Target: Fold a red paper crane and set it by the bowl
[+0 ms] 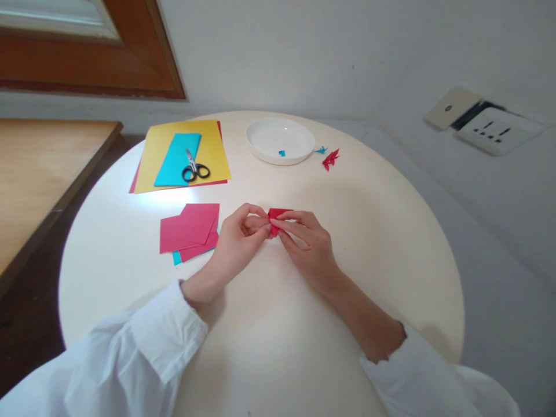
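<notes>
A small folded piece of red paper (pixel 277 215) sits at the middle of the round white table (pixel 369 249), pinched from both sides. My left hand (pixel 237 240) grips its left edge with curled fingers. My right hand (pixel 304 240) holds its right side, the fingers pressed along the top fold. Most of the paper is hidden behind my fingertips.
Loose red and blue paper squares (pixel 189 231) lie left of my hands. Further back, black-handled scissors (pixel 194 168) rest on a blue sheet over yellow paper (pixel 215 153). A white plate (pixel 280 139) holds a blue scrap; a small red folded figure (pixel 330 158) lies to its right.
</notes>
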`<state>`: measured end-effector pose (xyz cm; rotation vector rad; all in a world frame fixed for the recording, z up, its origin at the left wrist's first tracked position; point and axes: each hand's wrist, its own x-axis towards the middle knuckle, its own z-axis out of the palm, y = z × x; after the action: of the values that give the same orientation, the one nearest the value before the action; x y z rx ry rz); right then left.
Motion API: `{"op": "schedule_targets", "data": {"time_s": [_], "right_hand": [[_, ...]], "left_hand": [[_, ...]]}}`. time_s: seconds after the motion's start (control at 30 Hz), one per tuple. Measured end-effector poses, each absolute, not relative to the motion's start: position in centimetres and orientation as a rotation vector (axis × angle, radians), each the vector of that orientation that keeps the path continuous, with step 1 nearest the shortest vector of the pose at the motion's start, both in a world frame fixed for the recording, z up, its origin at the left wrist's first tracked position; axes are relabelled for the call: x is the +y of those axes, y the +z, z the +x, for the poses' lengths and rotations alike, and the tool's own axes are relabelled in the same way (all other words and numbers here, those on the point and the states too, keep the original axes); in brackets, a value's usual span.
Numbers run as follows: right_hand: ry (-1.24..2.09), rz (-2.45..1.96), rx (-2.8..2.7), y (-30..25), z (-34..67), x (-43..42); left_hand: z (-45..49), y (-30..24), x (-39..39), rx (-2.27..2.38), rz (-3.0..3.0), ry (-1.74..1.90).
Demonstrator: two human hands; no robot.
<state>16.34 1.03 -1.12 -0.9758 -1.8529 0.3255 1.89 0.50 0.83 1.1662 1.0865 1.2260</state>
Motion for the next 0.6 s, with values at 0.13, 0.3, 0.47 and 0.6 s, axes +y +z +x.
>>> {"op": "schedule_targets", "data": {"time_s": [0.13,0.3,0.47,0.6], "right_hand": [[0.316,-0.962,-1.864,-1.11,16.36,1.03],[0.290,-0.970,-1.871,-1.14,16.36,1.03],[0.270,-0.969,-1.880,-1.17,16.34,1.05],[0.259,-0.948,-1.887,-1.23,16.34,1.09]], "left_hand": [[1.86,0.78,0.51,1.084,1.165,1.233],[1.77,0.80,0.46,1.091,1.179,1.230],[1.78,0.67,0.49,1.103,1.190,1.220],[1.75,0.43,0.59,1.093,1.215,1.225]]}}
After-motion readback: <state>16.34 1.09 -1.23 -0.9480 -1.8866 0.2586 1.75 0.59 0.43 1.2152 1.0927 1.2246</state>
